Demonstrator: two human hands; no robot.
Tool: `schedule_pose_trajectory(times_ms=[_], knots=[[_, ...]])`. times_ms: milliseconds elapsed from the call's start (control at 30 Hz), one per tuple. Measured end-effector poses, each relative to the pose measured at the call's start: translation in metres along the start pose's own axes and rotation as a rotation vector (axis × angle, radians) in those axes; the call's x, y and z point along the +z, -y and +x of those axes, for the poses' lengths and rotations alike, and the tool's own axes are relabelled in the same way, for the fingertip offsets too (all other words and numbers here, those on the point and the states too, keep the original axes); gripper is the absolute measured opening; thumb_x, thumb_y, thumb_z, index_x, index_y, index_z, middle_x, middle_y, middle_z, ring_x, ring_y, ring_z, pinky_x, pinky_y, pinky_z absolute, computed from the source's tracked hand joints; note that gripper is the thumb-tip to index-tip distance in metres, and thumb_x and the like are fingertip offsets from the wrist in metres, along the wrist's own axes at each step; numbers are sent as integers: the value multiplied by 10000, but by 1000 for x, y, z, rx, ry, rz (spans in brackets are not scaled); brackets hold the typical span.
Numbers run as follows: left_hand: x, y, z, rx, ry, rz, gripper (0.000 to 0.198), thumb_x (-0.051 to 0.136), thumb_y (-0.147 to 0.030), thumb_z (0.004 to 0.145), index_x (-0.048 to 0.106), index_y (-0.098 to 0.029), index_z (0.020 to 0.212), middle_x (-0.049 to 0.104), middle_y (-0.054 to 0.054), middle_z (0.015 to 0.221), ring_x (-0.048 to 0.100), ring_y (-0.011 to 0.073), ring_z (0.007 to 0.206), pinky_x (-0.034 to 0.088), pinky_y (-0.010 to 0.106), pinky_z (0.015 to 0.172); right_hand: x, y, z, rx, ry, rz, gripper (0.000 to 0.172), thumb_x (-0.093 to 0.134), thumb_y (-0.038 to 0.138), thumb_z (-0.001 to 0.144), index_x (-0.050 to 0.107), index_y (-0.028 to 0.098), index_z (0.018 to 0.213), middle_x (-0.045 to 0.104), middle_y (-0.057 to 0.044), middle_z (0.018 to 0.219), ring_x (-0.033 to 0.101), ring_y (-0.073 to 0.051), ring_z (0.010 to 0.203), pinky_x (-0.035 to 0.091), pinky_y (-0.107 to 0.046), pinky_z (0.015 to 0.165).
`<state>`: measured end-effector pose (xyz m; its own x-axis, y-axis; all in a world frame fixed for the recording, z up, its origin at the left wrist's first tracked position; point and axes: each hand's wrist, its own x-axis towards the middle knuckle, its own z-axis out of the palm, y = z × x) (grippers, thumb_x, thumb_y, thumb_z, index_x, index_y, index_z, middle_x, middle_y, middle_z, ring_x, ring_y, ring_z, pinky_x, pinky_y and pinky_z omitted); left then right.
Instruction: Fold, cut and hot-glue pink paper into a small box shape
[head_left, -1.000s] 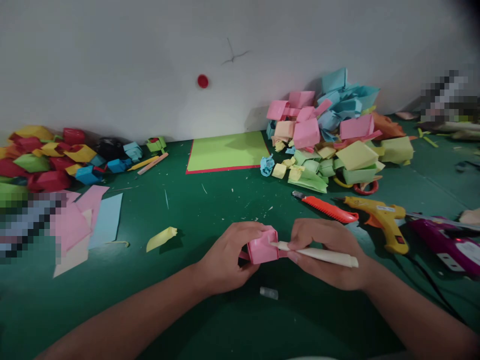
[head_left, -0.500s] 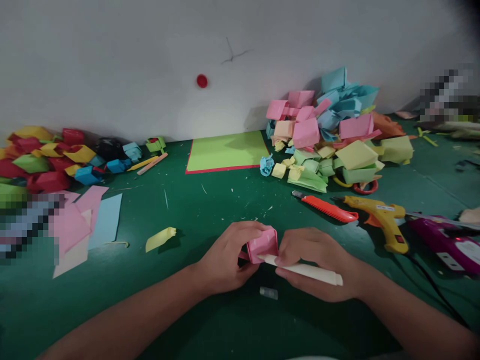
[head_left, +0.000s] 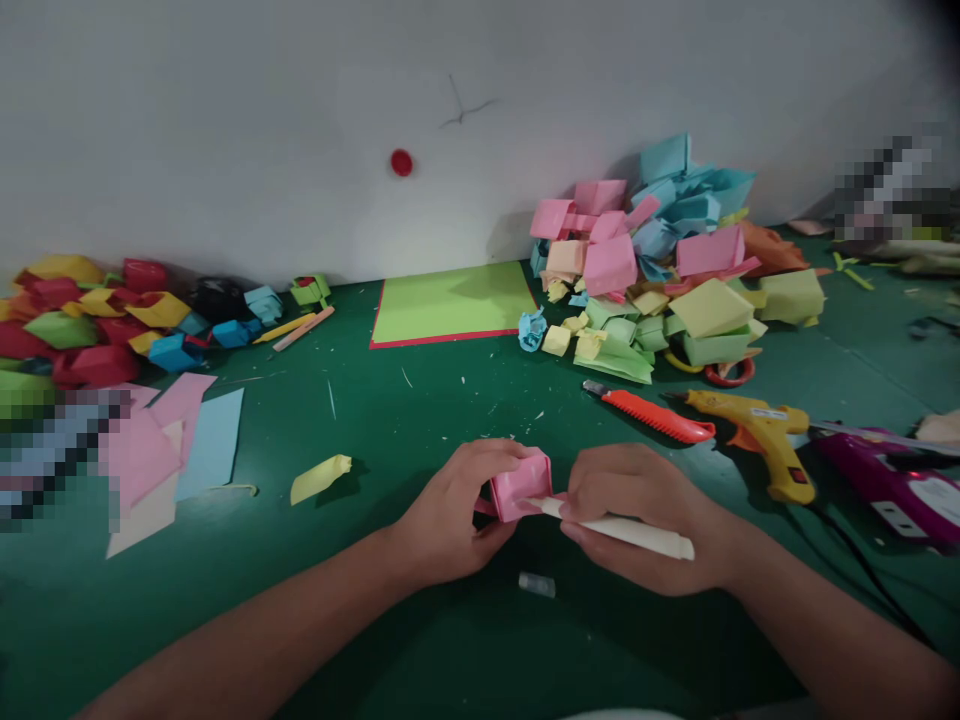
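Note:
My left hand (head_left: 457, 510) is closed round a small folded pink paper piece (head_left: 520, 484), held just above the green table (head_left: 420, 420). My right hand (head_left: 645, 515) grips a white stick-shaped tool (head_left: 637, 535) whose tip touches the lower right edge of the pink piece. A small clear cap (head_left: 537, 585) lies on the table just below both hands.
An orange utility knife (head_left: 651, 413), a yellow glue gun (head_left: 765, 430) and a purple device (head_left: 892, 485) lie to the right. Heaps of folded coloured paper sit at back right (head_left: 660, 270) and far left (head_left: 90, 320). A green sheet (head_left: 454, 300) lies by the wall; a yellow scrap (head_left: 321, 478) and pink and blue sheets (head_left: 172, 440) lie left.
My right hand has shifted the white tool's tip lower along the pink piece's edge, then slightly up again. My left hand keeps its hold on the pink piece.

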<state>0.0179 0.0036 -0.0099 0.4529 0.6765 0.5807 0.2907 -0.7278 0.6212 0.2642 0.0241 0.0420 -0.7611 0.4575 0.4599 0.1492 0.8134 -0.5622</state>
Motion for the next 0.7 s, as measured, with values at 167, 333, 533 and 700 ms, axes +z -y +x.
schedule_pose_trajectory(times_ms=[167, 333, 533, 700], knots=[[1, 0, 0, -9, -7, -11, 590, 687, -106, 823, 442, -247, 1341, 650, 139, 1304, 613, 267, 1245, 519, 456, 1023, -1, -2, -3, 14, 0, 12, 148, 562, 130, 911, 504, 239, 828, 587, 8, 702, 528, -158, 660, 358, -311, 600], [0, 0, 0, -28, -7, -6, 597, 702, -105, 809, 447, -251, 1328, 646, 137, 1311, 618, 275, 1247, 524, 451, 1017, -3, -1, -2, 25, 4, 20, 142, 559, 136, 903, 509, 247, 833, 585, 13, 698, 517, -160, 643, 345, -305, 591], [1, 0, 0, -23, -6, -4, 603, 683, -95, 813, 433, -255, 1337, 646, 135, 1300, 604, 278, 1267, 527, 461, 1015, -5, 0, -1, 39, 5, 25, 134, 579, 141, 909, 520, 244, 845, 604, 26, 711, 527, -136, 645, 357, -276, 600], [0, 0, 1, -28, -10, -3, 614, 681, -90, 806, 432, -256, 1343, 631, 135, 1295, 604, 274, 1257, 535, 459, 1015, -6, 1, -2, 43, -24, 79, 142, 600, 115, 899, 542, 241, 870, 622, 25, 702, 540, -130, 644, 383, -268, 602]])
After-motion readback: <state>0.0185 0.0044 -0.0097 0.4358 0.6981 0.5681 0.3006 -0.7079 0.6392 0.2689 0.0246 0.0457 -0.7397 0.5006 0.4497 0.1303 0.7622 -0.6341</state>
